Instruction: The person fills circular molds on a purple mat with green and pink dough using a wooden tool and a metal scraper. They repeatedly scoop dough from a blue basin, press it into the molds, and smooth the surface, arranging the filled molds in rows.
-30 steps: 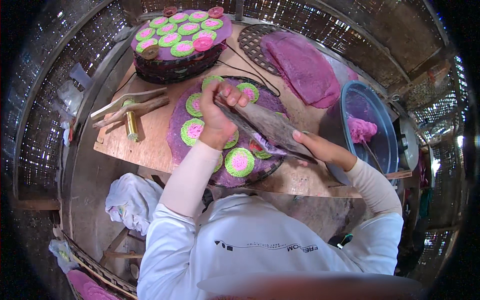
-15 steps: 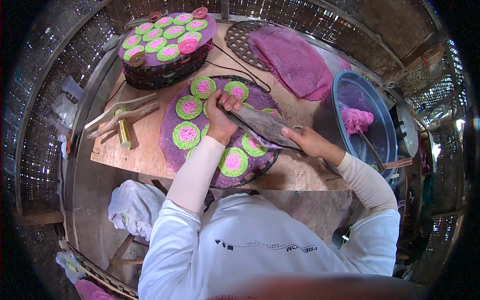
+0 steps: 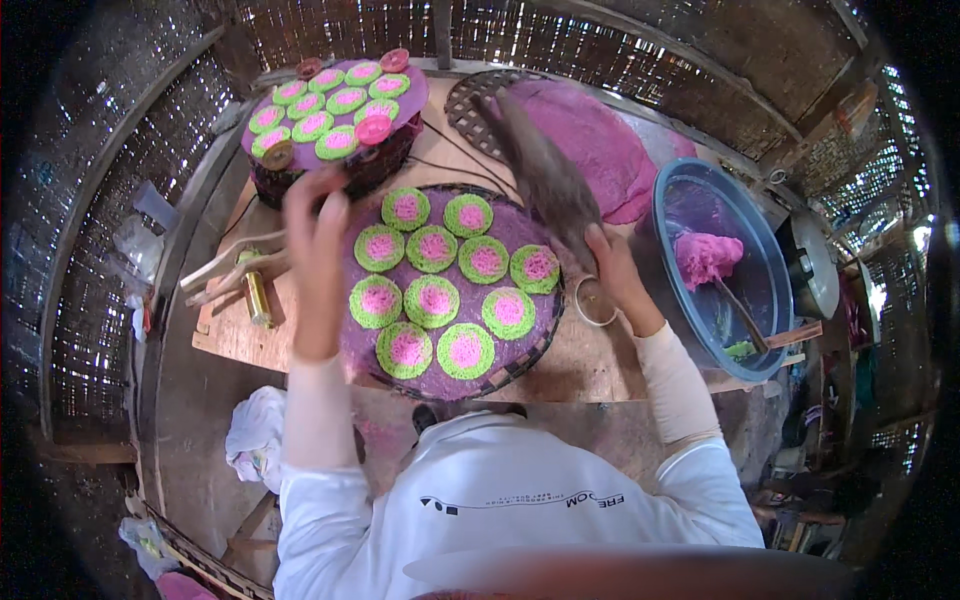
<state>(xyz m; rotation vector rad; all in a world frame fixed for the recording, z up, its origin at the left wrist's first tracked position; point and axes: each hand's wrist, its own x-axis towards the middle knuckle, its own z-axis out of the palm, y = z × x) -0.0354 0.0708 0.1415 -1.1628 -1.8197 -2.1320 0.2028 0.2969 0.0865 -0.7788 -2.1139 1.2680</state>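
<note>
My right hand [image 3: 622, 280] grips the near end of a long grey wooden board [image 3: 548, 170], blurred by movement, which tilts away toward the back of the table. Away on the left, my left hand [image 3: 317, 235] is raised, smeared by motion, its fingers apart with nothing visible in them. Between both hands lies a round woven tray [image 3: 520, 375] lined with a purple sheet [image 3: 455, 300]. Several round green stringy cakes with pink centres [image 3: 433, 300] lie spread on it. Beside my right hand, a small pale ring [image 3: 596, 302] rests on the table.
At the back left, stacked trays [image 3: 375, 170] carry similar cakes and small round moulds [image 3: 373, 129]. A blue tub [image 3: 660, 270] on the right holds pink dough [image 3: 708, 258] and a stick. Forked wood with a brass cylinder [image 3: 257, 298] lies left; pink-purple sheets [image 3: 590, 140] lie behind.
My left hand has let go of the board and moved left. My right hand has swung the board from above the tray to its right side, uncovering the cakes.
</note>
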